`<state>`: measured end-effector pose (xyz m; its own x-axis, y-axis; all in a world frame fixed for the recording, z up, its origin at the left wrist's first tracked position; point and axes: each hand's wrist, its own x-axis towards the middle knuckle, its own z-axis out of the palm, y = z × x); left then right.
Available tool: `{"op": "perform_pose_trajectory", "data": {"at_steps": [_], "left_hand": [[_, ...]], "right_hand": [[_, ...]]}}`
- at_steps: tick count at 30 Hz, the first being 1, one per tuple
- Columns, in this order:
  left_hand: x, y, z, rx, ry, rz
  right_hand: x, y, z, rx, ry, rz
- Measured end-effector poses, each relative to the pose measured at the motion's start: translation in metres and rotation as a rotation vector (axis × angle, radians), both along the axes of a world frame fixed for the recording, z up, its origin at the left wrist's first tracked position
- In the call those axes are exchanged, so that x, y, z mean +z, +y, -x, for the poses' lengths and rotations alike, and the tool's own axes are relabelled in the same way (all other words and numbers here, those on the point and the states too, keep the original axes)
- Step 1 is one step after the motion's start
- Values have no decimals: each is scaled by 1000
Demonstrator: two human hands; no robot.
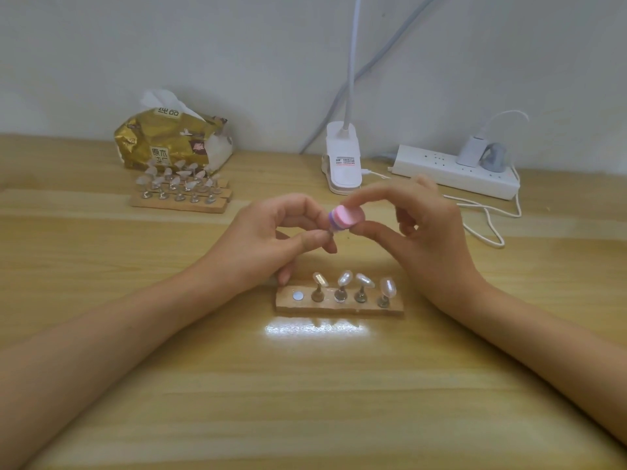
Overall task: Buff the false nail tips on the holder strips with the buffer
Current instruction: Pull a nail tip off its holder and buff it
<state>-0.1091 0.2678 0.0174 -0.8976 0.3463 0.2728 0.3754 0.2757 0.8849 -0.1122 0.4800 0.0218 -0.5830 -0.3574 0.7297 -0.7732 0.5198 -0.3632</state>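
Observation:
A wooden holder strip (339, 307) lies at the table's middle with several pearly nail tips (345, 278) on metal stands and one bare magnet spot (298, 295) at its left end. Above it, my right hand (420, 232) pinches a pink and purple buffer block (344, 217) between thumb and forefinger. My left hand (271, 239) pinches a small stand, mostly hidden by the fingers, whose top meets the buffer. Its nail tip is not visible.
More holder strips (181, 198) with several nail tips stand at the back left, in front of a gold tissue pack (169, 140). A white clip lamp (342, 161) and a power strip (454, 171) with loose cables sit at the back right.

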Motion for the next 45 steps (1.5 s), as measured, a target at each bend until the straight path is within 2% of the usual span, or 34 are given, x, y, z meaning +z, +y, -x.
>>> {"op": "perform_pose_trajectory", "data": {"at_steps": [3, 6, 14, 20, 27, 32, 38, 42, 45], "left_hand": [[0, 0, 0, 3, 5, -7], [0, 0, -1, 4, -5, -10], [1, -1, -2, -1, 16, -53], [1, -1, -2, 37, 37, -62], [2, -1, -3, 89, 34, -70], [2, 0, -2, 103, 23, -51], [6, 4, -6, 109, -1, -55], [5, 4, -4, 123, -10, -51], [6, 5, -6, 127, -9, -66]], "right_hand": [[-1, -4, -2, 71, 109, -104], [0, 6, 4, -7, -29, 48], [-1, 8, 0, 31, -214, 195], [1, 11, -2, 24, -325, 257], [1, 10, -2, 52, -361, 243], [1, 8, -2, 68, -275, 142], [4, 1, -4, 66, -15, -85], [4, 2, -2, 6, -37, -48], [2, -4, -4, 55, 53, -104]]}}
